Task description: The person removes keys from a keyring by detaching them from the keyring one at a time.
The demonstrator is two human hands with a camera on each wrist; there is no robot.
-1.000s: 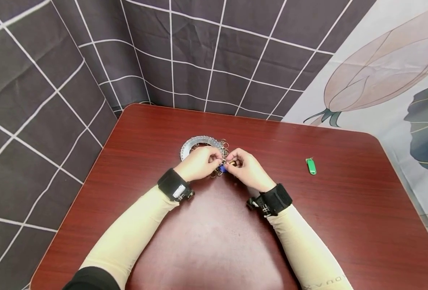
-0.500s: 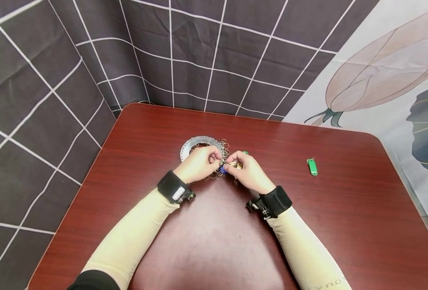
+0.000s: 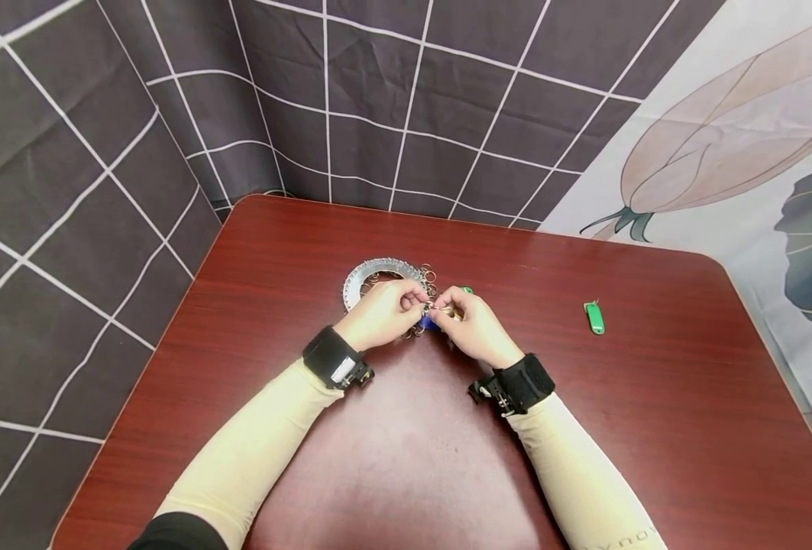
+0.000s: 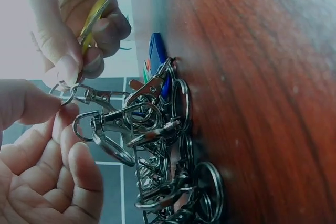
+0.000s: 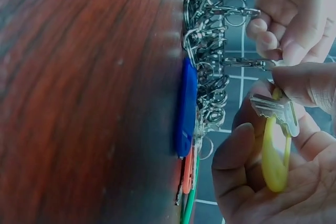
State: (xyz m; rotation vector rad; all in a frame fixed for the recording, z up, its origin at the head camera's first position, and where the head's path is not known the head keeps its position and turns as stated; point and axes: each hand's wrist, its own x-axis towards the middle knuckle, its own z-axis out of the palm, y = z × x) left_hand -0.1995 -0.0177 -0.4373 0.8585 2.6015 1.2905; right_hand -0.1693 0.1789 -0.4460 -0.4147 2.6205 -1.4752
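Reddish wooden table (image 3: 653, 428) stands against grey grid-patterned curtain (image 3: 378, 99).

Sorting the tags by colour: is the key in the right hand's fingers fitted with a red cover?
No, the key held in the right hand has a yellow cover, plain in the right wrist view.

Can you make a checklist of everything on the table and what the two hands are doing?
Surface: dark red wooden table, bare wood around the hands.
Job's things: yellow-headed key in the right hand; small split ring with a clasp, pinched between both hands; pile of metal clasps and rings lying on the table.
Clutter: blue tag beside the pile; green tag lying apart to the right.
Grippers: left hand pinches the ring; right hand holds the key and pinches the ring.
Cables: nothing seen.
Surroundings: grey checked cloth and a flower-print cloth.
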